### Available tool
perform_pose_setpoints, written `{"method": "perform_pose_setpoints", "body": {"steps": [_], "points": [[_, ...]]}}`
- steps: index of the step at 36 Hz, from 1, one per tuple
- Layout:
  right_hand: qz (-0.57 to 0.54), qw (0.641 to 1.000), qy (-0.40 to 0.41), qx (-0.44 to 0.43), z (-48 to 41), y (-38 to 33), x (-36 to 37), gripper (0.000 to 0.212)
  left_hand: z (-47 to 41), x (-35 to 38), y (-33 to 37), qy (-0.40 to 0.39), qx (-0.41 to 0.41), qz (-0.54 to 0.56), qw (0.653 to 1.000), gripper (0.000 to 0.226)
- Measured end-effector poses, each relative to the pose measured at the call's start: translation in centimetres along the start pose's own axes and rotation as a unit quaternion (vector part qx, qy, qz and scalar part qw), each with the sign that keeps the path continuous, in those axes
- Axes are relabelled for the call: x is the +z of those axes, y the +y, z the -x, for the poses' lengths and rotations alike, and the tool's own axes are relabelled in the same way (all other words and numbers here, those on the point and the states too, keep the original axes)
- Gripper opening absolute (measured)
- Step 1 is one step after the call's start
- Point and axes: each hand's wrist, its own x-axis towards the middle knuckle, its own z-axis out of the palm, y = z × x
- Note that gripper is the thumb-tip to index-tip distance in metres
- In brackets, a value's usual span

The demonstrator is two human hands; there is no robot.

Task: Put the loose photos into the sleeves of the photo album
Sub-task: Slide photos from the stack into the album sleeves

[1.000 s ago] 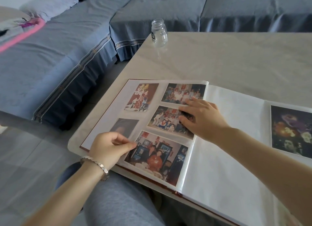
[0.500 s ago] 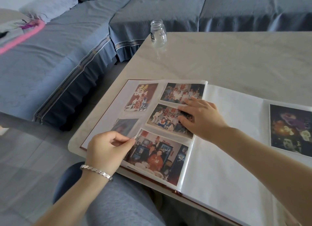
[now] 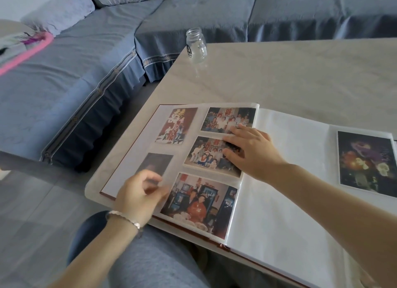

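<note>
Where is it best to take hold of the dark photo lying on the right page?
Probably the dark photo by its left edge, coming from the left: it lies flat on the album, that edge is fully in view, and bare page lies beside it.

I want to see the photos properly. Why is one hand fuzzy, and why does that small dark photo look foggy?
In the head view, the left hand is smeared by motion blur, most at its fingers, while the right hand looks sharp; the small dark photo looks pale and hazy, seemingly under the page's clear film; the glass jar leans from wide-angle distortion.
</note>
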Motion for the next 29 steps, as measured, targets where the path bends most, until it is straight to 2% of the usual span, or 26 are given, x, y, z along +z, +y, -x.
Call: {"method": "perform_pose_setpoints", "body": {"steps": [1, 3, 5, 7, 9, 12, 20, 23, 24, 26, 27, 29], "points": [[-0.003, 1.000, 0.002, -0.001, 0.0, 0.1, 0.1, 0.046, 0.2, 0.6, -0.2, -0.002, 0.015, -0.045, 0.999, 0.020], [-0.008, 1.000, 0.005, -0.005, 0.0, 0.2, 0.2, 0.045, 0.6, 2.0, -0.1, 0.030, 0.120, -0.122, 0.985, 0.030], [-0.010, 1.000, 0.006, -0.009, 0.0, 0.3, 0.2, 0.044, 1.2, 3.0, 0.9, 0.039, 0.247, -0.105, 0.962, 0.031], [-0.017, 1.000, 0.010, -0.014, 0.0, 0.5, 0.2, 0.042, 1.8, 4.0, 2.0, -0.041, 0.343, -0.086, 0.934, 0.039], [-0.026, 0.999, 0.014, -0.018, 0.0, 0.7, 0.2, 0.041, 2.2, 4.6, 3.1, -0.156, 0.372, -0.131, 0.905, 0.049], [-0.041, 0.999, 0.015, -0.022, 0.1, 0.9, 0.4, 0.041, 2.1, 5.3, 3.3, -0.222, 0.334, -0.240, 0.884, 0.056], [-0.133, 0.990, 0.025, -0.029, 1.2, 1.3, 0.0, 0.039, 0.2, 5.1, 2.6, -0.199, 0.204, -0.257, 0.923, 0.074], [-0.126, 0.991, 0.025, -0.020, 3.2, 2.0, -1.0, 0.035, 0.4, 5.2, 3.9, -0.152, 0.163, -0.276, 0.935, 0.082], [-0.126, 0.992, 0.021, -0.010, 4.0, 2.3, -1.4, 0.033, 0.3, 5.1, 4.7, -0.130, 0.151, -0.278, 0.940, 0.081], [-0.135, 0.991, 0.019, 0.011, 5.9, 3.1, -2.4, 0.029, 0.1, 5.3, 6.4, -0.090, 0.146, -0.239, 0.956, 0.056], [-0.142, 0.989, 0.018, 0.023, 6.9, 3.7, -3.0, 0.027, -0.1, 5.6, 7.4, -0.077, 0.157, -0.204, 0.963, 0.042], [-0.148, 0.988, 0.012, 0.050, 9.2, 4.9, -4.3, 0.024, 0.1, 6.6, 9.5, -0.064, 0.197, -0.156, 0.966, 0.031]]}}
